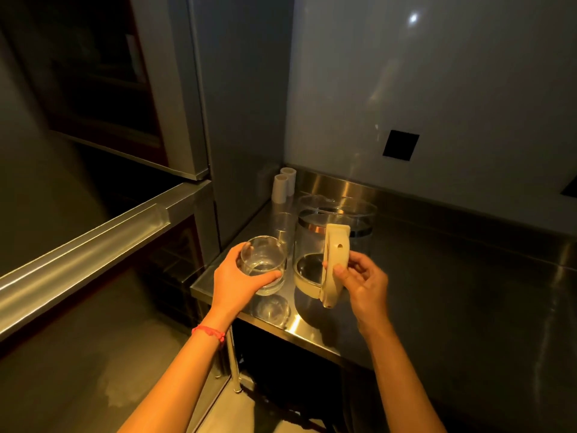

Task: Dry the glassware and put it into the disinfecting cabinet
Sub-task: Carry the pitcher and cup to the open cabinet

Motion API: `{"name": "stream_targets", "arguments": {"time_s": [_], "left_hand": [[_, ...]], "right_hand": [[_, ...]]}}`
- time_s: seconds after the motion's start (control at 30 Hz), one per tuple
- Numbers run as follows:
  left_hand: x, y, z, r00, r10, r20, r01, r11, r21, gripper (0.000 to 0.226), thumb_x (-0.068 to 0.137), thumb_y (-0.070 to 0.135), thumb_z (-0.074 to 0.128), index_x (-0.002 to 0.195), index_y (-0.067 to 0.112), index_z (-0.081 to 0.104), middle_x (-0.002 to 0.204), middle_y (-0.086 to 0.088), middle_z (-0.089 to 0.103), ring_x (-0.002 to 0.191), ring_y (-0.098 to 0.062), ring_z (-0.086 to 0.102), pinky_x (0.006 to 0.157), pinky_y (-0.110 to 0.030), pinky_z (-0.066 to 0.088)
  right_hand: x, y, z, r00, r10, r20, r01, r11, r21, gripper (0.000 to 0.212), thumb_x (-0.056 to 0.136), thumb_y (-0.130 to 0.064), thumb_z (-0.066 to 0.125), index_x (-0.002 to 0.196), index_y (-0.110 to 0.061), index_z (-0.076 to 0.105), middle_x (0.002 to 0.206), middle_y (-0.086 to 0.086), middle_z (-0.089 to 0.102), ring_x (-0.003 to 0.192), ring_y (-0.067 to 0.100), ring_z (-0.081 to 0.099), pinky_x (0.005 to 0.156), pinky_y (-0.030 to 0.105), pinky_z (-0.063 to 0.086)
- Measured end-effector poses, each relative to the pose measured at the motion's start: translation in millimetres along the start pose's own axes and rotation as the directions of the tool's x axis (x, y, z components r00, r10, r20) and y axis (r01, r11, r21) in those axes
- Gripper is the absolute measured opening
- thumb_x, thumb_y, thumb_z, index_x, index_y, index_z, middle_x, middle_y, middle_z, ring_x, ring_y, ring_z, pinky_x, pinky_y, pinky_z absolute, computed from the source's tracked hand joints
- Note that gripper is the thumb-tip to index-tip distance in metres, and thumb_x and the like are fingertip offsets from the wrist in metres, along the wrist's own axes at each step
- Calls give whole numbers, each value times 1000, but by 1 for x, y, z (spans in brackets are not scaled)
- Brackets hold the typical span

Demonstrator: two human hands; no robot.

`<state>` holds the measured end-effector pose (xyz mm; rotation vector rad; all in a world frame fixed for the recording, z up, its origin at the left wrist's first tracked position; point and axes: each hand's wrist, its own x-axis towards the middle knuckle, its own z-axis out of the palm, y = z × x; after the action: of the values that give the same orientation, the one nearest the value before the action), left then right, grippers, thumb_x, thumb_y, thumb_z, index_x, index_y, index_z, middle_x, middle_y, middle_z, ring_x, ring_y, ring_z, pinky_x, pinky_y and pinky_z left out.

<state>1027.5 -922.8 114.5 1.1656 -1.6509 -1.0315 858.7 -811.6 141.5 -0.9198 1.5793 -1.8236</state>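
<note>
1. Left hand point(238, 278) was wrapped round a short glass tumbler point(263, 265), fingers and thumb curled round its wall, holding it just above the front corner of the steel counter point(437, 292).
2. Right hand point(359, 281) had the cream handle point(334, 264) of a glass jug point(312, 245) pinched between thumb and fingers. The jug sat just right of the tumbler; couldn't tell if it was lifted or resting.
3. Handling-wise: all thin clear glass, so I'd guess fragile, and slippery if wet. The tumbler looked light, fine to grab round the body. The jug's probably heavier, so that handle was the sane place to hold.
4. More glassware stood behind: a tall clear glass point(282, 226) and another round glass vessel point(359, 214), plus two white cups point(282, 187) tucked in the back corner.
5. Counter was shiny and reflective, so hard for glass to land on.
6. Room was dim, grey walls, with a big steel cabinet point(93, 239) to the left, presumably the disinfecting one. No cloth in sight.
</note>
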Motion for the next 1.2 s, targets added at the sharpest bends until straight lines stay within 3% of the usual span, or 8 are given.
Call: {"name": "stream_targets", "arguments": {"time_s": [0.1, 0.27, 0.6, 0.83, 1.0, 1.1, 1.2], "left_hand": [[-9, 10, -7, 998, 4, -70, -3, 1000, 12, 75, 57, 26, 86, 122, 18, 52, 109, 11, 54, 100, -3, 49, 82, -12, 36], [-25, 20, -16, 985, 3, -174, 3, 999, 35, 80, 55, 30, 86, 126, 16, 51, 118, 4, 57, 105, -7, 50, 89, -23, 40], [-56, 45, -44, 944, 5, -331, 25, 996, 89, 78, 56, 27, 86, 125, 13, 52, 117, 0, 60, 105, -9, 51, 87, -21, 39], [-66, 68, -76, 913, 4, -407, 40, 994, 100, 78, 55, 28, 86, 123, 13, 53, 110, 3, 60, 102, -9, 53, 87, -22, 40], [-71, 76, -102, 892, 18, -451, 40, 992, 119, 76, 54, 30, 86, 121, 14, 54, 114, -2, 62, 105, -15, 56, 88, -25, 44], [-74, 78, -118, 883, 23, -468, 45, 990, 134, 79, 52, 35, 84, 122, 12, 54, 113, -2, 62, 106, -17, 57, 90, -29, 46], [-77, 82, -134, 878, 35, -478, 43, 987, 152, 78, 54, 33, 84, 122, 12, 54, 112, -1, 61, 103, -15, 57, 84, -24, 44]], "right_hand": [[-1, -9, -3, 998, -28, 63, 28, 1000, -3, 29, 81, 3, 61, 107, -10, 57, 94, -8, 61, 75, -11, 63, 66, 7, 51], [-3, -19, -5, 985, -76, 157, 77, 997, -1, 30, 80, 4, 62, 107, -9, 57, 94, -11, 61, 77, -11, 63, 66, 8, 51], [-10, -37, 7, 938, -174, 300, 171, 985, 37, 29, 79, 2, 64, 100, -17, 58, 94, -12, 61, 86, 3, 61, 68, 10, 51], [-14, -55, 28, 888, -239, 393, 213, 971, 109, 30, 79, 2, 64, 107, -6, 59, 99, 0, 64, 90, 8, 63, 69, 10, 51], [-19, -68, 49, 853, -276, 443, 228, 961, 159, 28, 78, 3, 64, 102, -11, 59, 94, -11, 61, 82, -9, 62, 67, 7, 50], [-24, -74, 63, 839, -296, 456, 231, 953, 194, 29, 78, 3, 64, 97, -17, 59, 93, -11, 61, 82, -7, 63, 68, 8, 50], [-29, -79, 78, 821, -318, 474, 247, 946, 208, 27, 77, 2, 66, 99, -14, 61, 94, -10, 62, 83, -1, 64, 68, 9, 50]]}}
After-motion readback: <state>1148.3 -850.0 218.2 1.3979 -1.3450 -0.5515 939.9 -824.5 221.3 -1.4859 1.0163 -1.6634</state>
